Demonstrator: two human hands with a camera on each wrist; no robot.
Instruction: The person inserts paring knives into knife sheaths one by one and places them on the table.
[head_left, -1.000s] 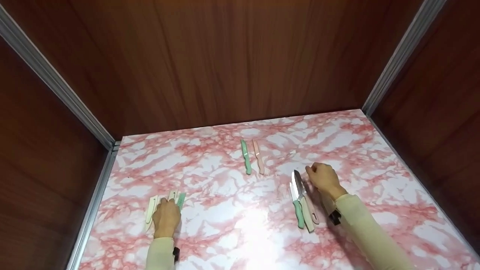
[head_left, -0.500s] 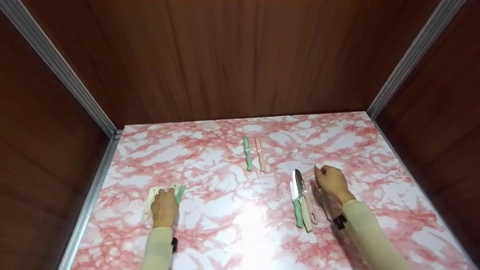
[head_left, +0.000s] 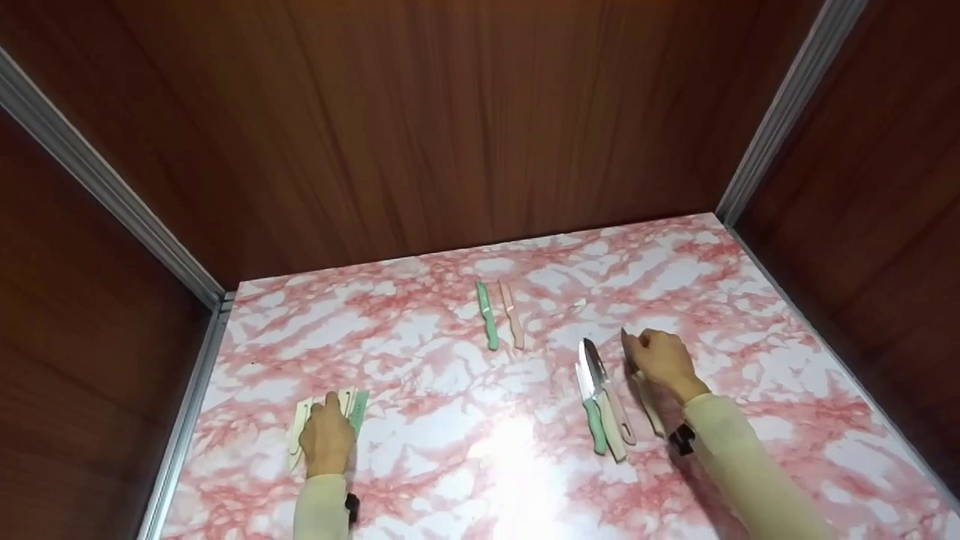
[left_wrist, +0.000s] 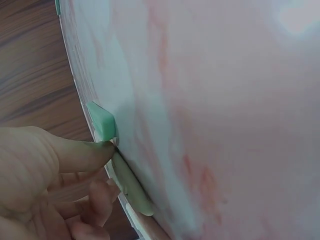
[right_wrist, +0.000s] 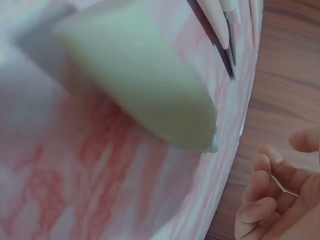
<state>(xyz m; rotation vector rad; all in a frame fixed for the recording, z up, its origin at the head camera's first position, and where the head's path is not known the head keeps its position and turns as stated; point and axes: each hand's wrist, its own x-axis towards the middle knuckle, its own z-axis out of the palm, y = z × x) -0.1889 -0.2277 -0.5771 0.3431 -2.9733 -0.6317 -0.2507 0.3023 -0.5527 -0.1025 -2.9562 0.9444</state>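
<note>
At the left of the table, my left hand (head_left: 328, 439) rests over several blade sheaths. It pinches a pale sheath (left_wrist: 131, 185) between thumb and fingers. Beside that lies a green sheath (head_left: 358, 409); another cream sheath (head_left: 300, 424) shows on the hand's other side. My right hand (head_left: 666, 360) hovers by a knife with a pale handle (head_left: 649, 405). In the right wrist view its thumb and loosely bent fingers stand apart with nothing between them, beyond the big pale handle (right_wrist: 145, 75). The hand hides part of this knife's blade in the head view.
Left of the right hand lie three bare-bladed knives: one with a green handle (head_left: 595, 427), one cream (head_left: 611, 427), one pink (head_left: 622, 416). Farther back are a green knife (head_left: 487, 315) and a pink knife (head_left: 512, 315). Wooden panels (head_left: 450, 127) wall the marbled table (head_left: 427, 465).
My right hand has moved a little right, away from the three knives, and the pale-handled knife shows more beside it. The left hand stays over the sheaths. The head view has shifted slightly.
</note>
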